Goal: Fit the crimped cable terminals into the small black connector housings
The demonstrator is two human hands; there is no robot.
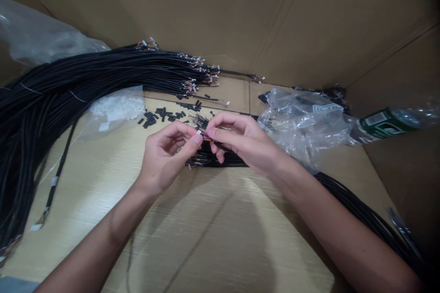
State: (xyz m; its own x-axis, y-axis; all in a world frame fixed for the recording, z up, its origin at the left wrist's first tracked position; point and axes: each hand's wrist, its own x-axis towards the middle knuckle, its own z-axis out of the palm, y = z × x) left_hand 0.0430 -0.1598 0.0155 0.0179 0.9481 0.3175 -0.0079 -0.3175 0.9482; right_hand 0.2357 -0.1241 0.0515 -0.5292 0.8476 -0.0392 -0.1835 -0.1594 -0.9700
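Note:
Between thumb and forefinger, my left hand [168, 153] pinches a small white connector [198, 132]. My right hand [242, 139] has its fingers closed on the thin coloured wires [206, 137] at the end of a black cable, right beside the connector. Whether the wires sit inside the connector is too small to tell. Beneath both hands lies a bundle of black cables [220, 159] with bare wire ends pointing left. Several short black sleeves [165, 114] are scattered just beyond my left hand.
A thick bundle of black cables with white connectors [113, 71] fills the left and back. A clear bag of white connectors [117, 107] lies by it. To the right are a crumpled plastic bag [302, 123], a green-labelled bottle [388, 124] and metal tweezers [402, 226]. Cardboard walls [220, 9] enclose the table.

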